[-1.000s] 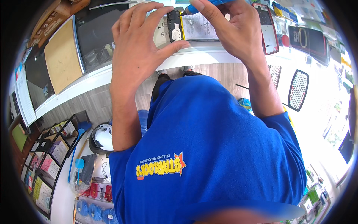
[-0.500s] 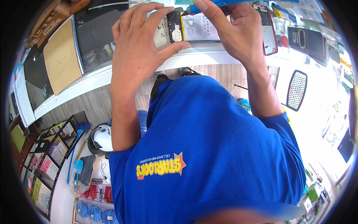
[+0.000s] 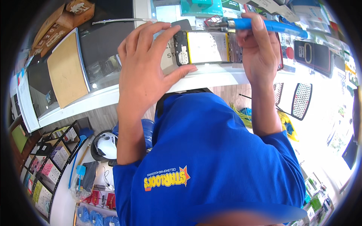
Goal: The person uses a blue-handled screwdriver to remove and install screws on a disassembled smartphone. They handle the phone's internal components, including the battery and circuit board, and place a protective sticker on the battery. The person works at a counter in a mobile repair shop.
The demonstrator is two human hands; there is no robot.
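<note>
An opened smartphone (image 3: pixel 233 52) lies at the counter's near edge, its back off. Inside it shows a pale battery (image 3: pixel 207 47) with yellow edging and a black cover plate (image 3: pixel 182 49) at the left end. My left hand (image 3: pixel 145 64) spans that left end, index fingertip at the far corner and thumb along the near edge, steadying it. In my right hand (image 3: pixel 262 52), pinched between thumb and fingers, is a blue screwdriver (image 3: pixel 279 27). It lies nearly level, its metal tip (image 3: pixel 218 25) pointing left beyond the phone's far edge, apart from it.
Left of my hand are a brown envelope (image 3: pixel 68 71) and a cardboard box (image 3: pixel 56 28). Metal tweezers (image 3: pixel 120 21) lie on the far side. To the right sits a dark phone case (image 3: pixel 313 56). Teal boxes (image 3: pixel 200 7) stand at the back. A white helmet (image 3: pixel 105 145) is below the counter.
The screwdriver's tip has left the phone's left end and moved right, with my right hand. My left hand stays at the phone. The whole view has shifted, showing more of the counter's far side.
</note>
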